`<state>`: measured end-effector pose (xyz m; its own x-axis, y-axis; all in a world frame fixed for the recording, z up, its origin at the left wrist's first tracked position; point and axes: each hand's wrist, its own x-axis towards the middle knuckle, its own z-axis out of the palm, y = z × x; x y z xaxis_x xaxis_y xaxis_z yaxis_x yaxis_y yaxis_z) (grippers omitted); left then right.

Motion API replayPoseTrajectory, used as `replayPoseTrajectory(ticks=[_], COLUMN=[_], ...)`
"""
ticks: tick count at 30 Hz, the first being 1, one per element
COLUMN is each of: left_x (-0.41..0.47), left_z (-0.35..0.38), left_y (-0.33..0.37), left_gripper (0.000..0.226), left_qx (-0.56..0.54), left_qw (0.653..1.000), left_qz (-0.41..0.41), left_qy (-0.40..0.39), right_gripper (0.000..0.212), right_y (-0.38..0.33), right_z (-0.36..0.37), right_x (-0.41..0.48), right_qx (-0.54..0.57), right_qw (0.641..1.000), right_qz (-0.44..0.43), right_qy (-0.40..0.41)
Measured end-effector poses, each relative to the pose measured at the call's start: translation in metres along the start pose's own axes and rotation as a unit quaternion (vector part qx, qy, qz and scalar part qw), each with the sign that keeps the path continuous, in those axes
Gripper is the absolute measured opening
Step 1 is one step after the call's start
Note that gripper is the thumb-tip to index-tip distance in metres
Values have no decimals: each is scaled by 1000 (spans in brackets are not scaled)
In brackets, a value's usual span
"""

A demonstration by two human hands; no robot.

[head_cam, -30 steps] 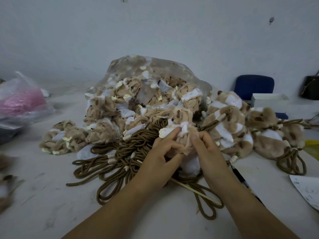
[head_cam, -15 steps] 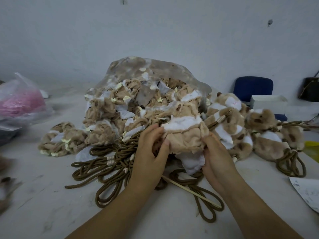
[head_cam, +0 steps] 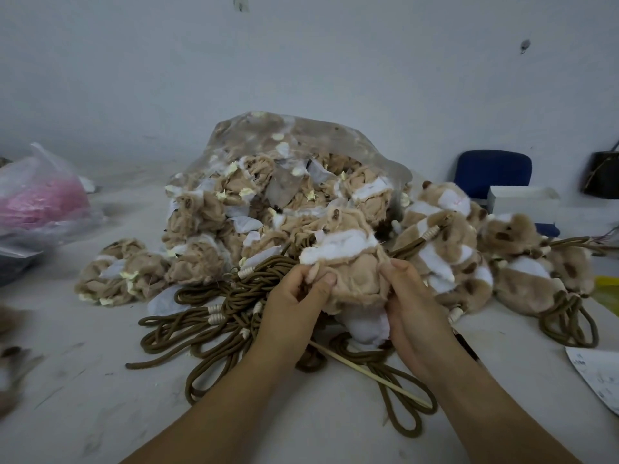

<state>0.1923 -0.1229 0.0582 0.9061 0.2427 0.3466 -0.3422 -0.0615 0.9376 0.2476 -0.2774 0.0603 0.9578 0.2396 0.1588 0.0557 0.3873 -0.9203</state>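
Both hands hold one tan and white plush toy skin (head_cam: 355, 262) just above the table. My left hand (head_cam: 294, 306) pinches its left edge between thumb and fingers. My right hand (head_cam: 408, 303) grips its right edge, fingers curled into the fabric. A white fabric part hangs below it. Behind it a clear plastic bag (head_cam: 301, 139) spills a heap of inside-out plush skins (head_cam: 234, 209). Under my hands lie brown cords (head_cam: 214, 316) and a thin wooden stick (head_cam: 368, 373).
Finished furry plush toys (head_cam: 462, 242) with cord loops are piled at the right. A bag with pink material (head_cam: 37, 199) sits at the left. A blue chair (head_cam: 492, 172), a white box (head_cam: 522, 202) and a paper sheet (head_cam: 599, 373) are at the right.
The plush skin was bunched small between my fingertips; it has been spread wider and lifted, and my hands have moved apart to its two edges.
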Motion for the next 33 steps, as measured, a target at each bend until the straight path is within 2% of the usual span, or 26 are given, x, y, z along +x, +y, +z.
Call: replayPoseTrajectory(ticks=[4,7,9,13,16,19,21,23,24,25,26,30,31,33], left_x=[2,4,4,4,3,4,3,2,1,0,-1,-2,-1,-2], left_z=[1,0,-1,-2,-2,-2,-2,-1,0,2,3,5,6,6], left_y=[1,3,3,2,2,1,3,5,5,5,6,4,2,-3], left_gripper=[15,13,12,14,12,18,30,43,46,41,34,14,8,13], left_qx=[-57,-154,-212,-230,-230,-230,-229,-206,-185,-161,-142,-8,36,106], left_qw=[998,985,973,969,968,968,969,974,979,983,987,999,998,992], left_qz=[-38,-82,-88,-87,-98,-98,-97,-88,-81,-72,-65,1,10,33], left_qy=[3,-1,-22,-34,-26,-16,-13,-23,-32,-41,-46,-46,-44,-51], right_gripper=[15,31,34,29,15,7,26,42,38,28,15,13,17,45], right_y=[-1,-3,-3,-1,-2,-8,-10,-3,0,0,0,-4,-5,-3], right_z=[0,-1,0,0,-1,4,10,15,17,18,17,6,5,4], right_x=[-3,-2,-2,-3,-5,-12,-18,-19,-18,-18,-17,-13,-12,-8], right_qx=[-64,-45,-39,-68,-160,-291,-390,-499,-528,-519,-483,-257,-189,-81], right_qw=[997,998,998,996,981,935,883,817,802,816,846,963,981,997], right_qz=[-44,-48,-45,-33,-61,-190,-261,-286,-274,-248,-219,-80,-37,16], right_qy=[-10,25,37,53,85,74,14,-50,-62,-61,-57,-11,-9,-15])
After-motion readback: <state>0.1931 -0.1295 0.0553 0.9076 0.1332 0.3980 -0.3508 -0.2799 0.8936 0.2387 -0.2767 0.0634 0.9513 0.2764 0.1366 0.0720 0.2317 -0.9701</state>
